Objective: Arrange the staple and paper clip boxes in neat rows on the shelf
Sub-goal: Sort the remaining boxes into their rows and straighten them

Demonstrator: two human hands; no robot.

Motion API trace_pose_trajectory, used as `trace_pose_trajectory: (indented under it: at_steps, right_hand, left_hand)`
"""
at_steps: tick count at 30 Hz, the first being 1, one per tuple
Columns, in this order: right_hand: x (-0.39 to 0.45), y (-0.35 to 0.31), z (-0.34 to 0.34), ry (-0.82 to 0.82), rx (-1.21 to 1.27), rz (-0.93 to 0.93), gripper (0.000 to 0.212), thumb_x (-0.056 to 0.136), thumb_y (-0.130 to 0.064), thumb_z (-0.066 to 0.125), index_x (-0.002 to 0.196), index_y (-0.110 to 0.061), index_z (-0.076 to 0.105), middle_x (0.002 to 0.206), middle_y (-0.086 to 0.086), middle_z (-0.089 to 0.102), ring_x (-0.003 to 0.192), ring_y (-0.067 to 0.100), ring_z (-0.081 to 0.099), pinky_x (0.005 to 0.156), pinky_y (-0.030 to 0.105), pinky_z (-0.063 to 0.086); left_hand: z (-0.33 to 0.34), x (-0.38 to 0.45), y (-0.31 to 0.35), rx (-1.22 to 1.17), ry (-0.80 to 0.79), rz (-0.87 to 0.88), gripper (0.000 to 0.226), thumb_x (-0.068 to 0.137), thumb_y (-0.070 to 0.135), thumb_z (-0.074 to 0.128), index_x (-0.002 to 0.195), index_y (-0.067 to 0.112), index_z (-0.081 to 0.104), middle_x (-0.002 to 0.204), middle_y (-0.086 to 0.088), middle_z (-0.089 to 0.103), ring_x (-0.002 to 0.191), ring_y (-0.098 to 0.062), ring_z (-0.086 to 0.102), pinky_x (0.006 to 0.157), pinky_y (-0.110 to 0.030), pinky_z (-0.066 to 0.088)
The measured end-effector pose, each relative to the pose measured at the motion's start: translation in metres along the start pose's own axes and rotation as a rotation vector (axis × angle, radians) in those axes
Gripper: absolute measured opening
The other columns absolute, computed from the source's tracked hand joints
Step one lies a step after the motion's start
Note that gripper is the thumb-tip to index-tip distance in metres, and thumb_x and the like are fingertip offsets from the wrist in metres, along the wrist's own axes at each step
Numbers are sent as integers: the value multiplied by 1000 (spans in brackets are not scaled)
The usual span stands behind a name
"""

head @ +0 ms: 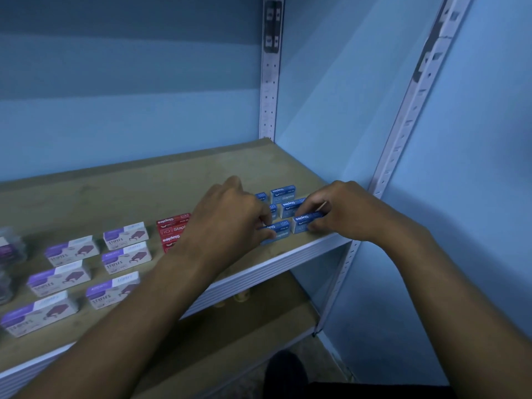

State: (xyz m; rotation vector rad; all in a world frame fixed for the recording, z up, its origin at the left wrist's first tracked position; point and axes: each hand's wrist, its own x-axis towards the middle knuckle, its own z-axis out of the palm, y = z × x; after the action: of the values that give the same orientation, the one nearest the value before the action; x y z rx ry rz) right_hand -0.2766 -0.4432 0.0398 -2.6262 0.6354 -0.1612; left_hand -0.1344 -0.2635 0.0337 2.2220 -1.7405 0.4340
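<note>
Both hands are down at the right end of the shelf (129,191), among the blue staple boxes: the left hand (230,214) pinches the front-left blue box (277,230) between thumb and curled fingers, the right hand (342,211) pinches the front-right blue box (305,223) just beside it; red boxes (171,228) and purple boxes (123,254) sit in rows further left

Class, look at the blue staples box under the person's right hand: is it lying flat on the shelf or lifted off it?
Lying flat: the blue staples box rests on the shelf, pinched by the right hand.
</note>
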Motion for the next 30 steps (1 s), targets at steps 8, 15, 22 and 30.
trace_pose_trajectory:
  at_steps: [8, 15, 22, 30]
  right_hand:
    - [1, -3, 3, 2, -8, -7, 28, 79, -16, 83, 100, -34, 79, 96, -15, 70, 82, -6, 59, 69, 4, 37]
    - [0, -6, 2, 6, -55, -14, 28, 80, -15, 81, 103, -31, 79, 93, -17, 69, 78, -9, 57, 67, -1, 37]
    - [-1, -7, 2, 31, -34, 15, 30, 79, -16, 82, 104, -32, 79, 97, -16, 71, 81, -4, 60, 68, 0, 38]
    - [-2, -8, 1, 2, -33, 15, 30, 81, -17, 82, 106, -31, 78, 93, -19, 66, 80, -8, 58, 67, 0, 35]
  left_hand:
    - [2, 5, 3, -34, -50, -30, 30, 81, 55, 67, 104, 38, 73, 89, 11, 72, 98, -16, 44, 75, -31, 38]
    - [6, 4, 1, -101, -33, -25, 27, 80, 52, 70, 102, 37, 74, 85, 12, 70, 94, -14, 42, 74, -31, 39]
    - [6, 2, 1, -97, -12, -28, 26, 79, 53, 69, 100, 38, 74, 83, 14, 69, 92, -14, 42, 69, -29, 31]
    - [8, 1, 2, -85, 2, -64, 27, 80, 53, 68, 101, 37, 74, 86, 10, 71, 92, -14, 42, 68, -29, 30]
